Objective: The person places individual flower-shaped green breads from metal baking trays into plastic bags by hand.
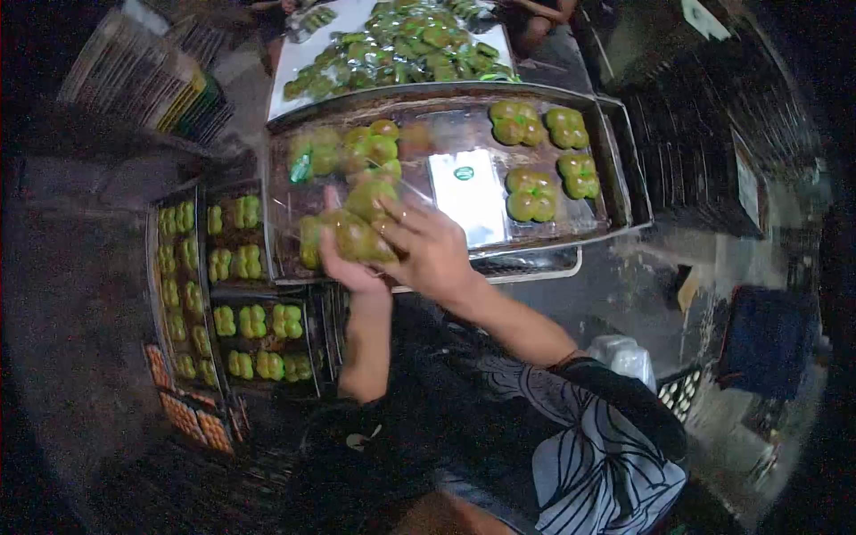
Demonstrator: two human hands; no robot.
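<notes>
Between my two hands is a glossy green clustered bun [352,234], held over the left part of a dark metal baking tray [374,116]. My left hand [357,272] cups it from the left and below, its thumb side upright. From the right, my right hand [432,248] presses its fingers on the top of the bun. Shiny streaks near the fingers look like clear plastic film, but blur hides its edges. Beside my right hand lies a stack of clear plastic bags [468,214] with a green oval label. Several unwrapped green buns [531,194] sit at the tray's right end.
Behind the tray, a white table [299,62] carries a heap of wrapped green buns [410,45], with other people's arms [538,22] at its far edge. More bun trays [259,299] stand at left. A stack of trays [143,76] rises at the upper left.
</notes>
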